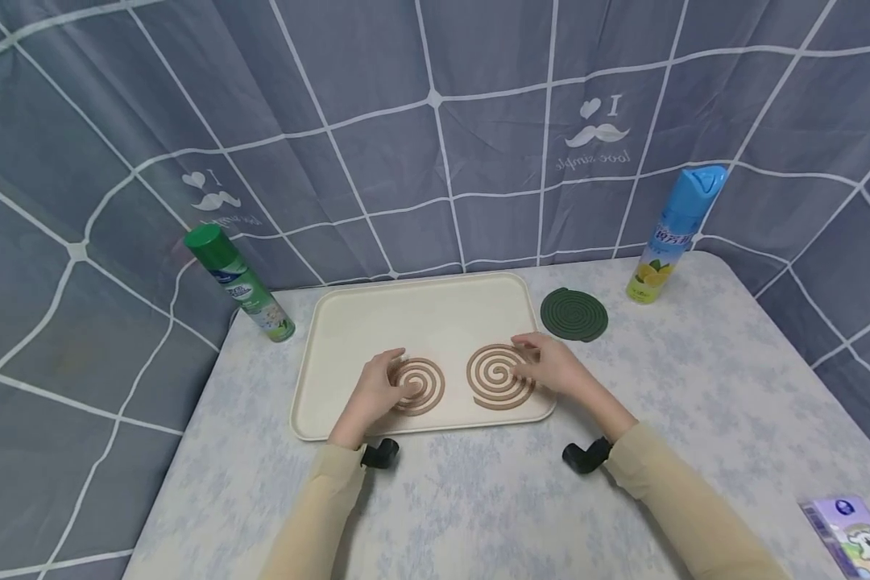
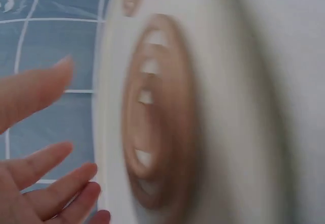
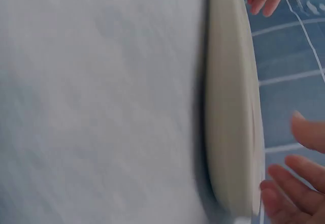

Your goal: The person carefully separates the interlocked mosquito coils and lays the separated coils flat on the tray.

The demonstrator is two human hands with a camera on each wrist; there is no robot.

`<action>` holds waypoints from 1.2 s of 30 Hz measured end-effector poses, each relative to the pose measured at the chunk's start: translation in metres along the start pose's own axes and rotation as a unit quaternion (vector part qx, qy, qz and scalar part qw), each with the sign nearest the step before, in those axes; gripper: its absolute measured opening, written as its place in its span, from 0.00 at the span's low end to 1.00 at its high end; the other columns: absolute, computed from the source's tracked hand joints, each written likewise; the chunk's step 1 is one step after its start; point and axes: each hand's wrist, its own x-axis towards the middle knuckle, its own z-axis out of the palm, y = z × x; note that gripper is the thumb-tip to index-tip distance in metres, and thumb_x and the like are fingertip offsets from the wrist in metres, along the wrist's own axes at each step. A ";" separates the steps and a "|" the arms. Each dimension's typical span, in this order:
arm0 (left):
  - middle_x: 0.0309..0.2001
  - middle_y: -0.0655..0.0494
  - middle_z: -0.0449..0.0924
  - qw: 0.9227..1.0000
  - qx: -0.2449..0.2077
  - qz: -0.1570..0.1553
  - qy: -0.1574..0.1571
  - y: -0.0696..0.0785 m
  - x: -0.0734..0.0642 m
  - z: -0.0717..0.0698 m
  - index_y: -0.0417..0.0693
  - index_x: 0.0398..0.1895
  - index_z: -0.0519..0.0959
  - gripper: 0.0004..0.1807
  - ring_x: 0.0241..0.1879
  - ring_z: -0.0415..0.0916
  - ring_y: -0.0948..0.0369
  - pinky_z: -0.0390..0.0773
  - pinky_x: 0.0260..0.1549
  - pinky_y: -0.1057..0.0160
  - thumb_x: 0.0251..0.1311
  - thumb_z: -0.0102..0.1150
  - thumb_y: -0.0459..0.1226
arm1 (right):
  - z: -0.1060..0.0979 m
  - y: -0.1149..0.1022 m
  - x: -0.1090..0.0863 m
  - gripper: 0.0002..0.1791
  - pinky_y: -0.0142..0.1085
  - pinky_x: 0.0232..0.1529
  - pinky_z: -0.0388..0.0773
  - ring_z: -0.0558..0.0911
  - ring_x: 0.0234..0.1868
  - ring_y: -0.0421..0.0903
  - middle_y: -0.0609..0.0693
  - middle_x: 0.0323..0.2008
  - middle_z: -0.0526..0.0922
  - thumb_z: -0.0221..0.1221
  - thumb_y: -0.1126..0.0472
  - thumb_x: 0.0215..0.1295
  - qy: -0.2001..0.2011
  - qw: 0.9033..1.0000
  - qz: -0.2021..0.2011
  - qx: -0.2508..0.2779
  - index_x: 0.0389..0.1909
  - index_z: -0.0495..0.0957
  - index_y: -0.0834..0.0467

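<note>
Largest first: we note a blue-grey curtain (image 1: 377,173) with white grid lines, filling the background, hearts and moustaches printed on it. Below it, a pale table (image 1: 478,507) mottled with blue. On the table, towards the curtain, a cream tray (image 1: 406,318) with a raised rim. Two beige sleeves, left (image 1: 315,511) and right (image 1: 689,499), reach in from the near side. Two spray cans stand on the table: a green can (image 1: 239,282) left of the tray, a blue can (image 1: 674,234) with a yellow-green base, well to its right. A purple packet (image 1: 855,536) lies at the near right, partly cut off by the frame. We see the left hand (image 1: 373,391) over the left side of the left brown coil (image 1: 419,383), thumb and fingers apart, grip free. The right hand (image 1: 554,366) is over the right edge of the right brown coil (image 1: 499,377), its fingers also spread, grip free. Both brown coils lie flat on the tray, side by side with a gap, in its near half. A dark green coil (image 1: 574,314) lies on the table, just beside the tray's right edge. Smallest, a black fitting (image 1: 380,453) at the left wrist, its match at the right
</note>
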 end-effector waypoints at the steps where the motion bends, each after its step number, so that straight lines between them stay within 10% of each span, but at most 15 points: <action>1: 0.68 0.36 0.66 1.000 -0.014 0.005 0.012 0.003 0.002 -0.001 0.38 0.69 0.66 0.36 0.70 0.60 0.39 0.65 0.68 0.41 0.60 0.68 0.38 | -0.003 0.001 0.000 0.28 0.55 0.61 0.74 0.73 0.63 0.63 0.65 0.62 0.74 0.64 0.59 0.65 0.016 1.000 0.012 0.011 0.64 0.72 0.63; 7: 0.63 0.43 0.74 0.993 -0.101 0.033 0.046 0.035 0.023 0.014 0.41 0.64 0.73 0.23 0.64 0.70 0.47 0.74 0.63 0.50 0.68 0.59 0.39 | -0.033 0.019 0.012 0.20 0.50 0.53 0.79 0.79 0.56 0.59 0.64 0.54 0.81 0.59 0.58 0.70 0.102 0.992 0.051 0.044 0.59 0.76 0.63; 14: 0.59 0.46 0.78 0.992 -0.113 0.062 -0.008 0.081 0.056 0.057 0.45 0.62 0.75 0.20 0.58 0.75 0.50 0.79 0.54 0.54 0.69 0.57 0.40 | -0.062 0.045 0.025 0.23 0.53 0.57 0.76 0.76 0.58 0.62 0.66 0.57 0.77 0.56 0.55 0.72 0.131 0.985 0.099 0.055 0.61 0.74 0.64; 26: 0.56 0.50 0.81 0.995 -0.038 0.087 -0.001 0.127 0.094 0.124 0.46 0.60 0.78 0.18 0.50 0.77 0.55 0.79 0.46 0.64 0.67 0.59 0.37 | -0.077 0.067 0.040 0.40 0.59 0.70 0.49 0.57 0.68 0.71 0.75 0.65 0.65 0.60 0.51 0.67 0.147 0.970 0.190 -0.038 0.68 0.60 0.75; 36: 0.65 0.47 0.74 0.995 0.054 0.067 -0.043 0.150 0.110 0.153 0.43 0.69 0.68 0.29 0.66 0.69 0.51 0.69 0.66 0.59 0.66 0.60 0.38 | -0.077 0.073 0.042 0.43 0.64 0.66 0.60 0.52 0.68 0.77 0.82 0.66 0.55 0.58 0.48 0.67 0.092 0.965 0.238 -0.058 0.68 0.57 0.77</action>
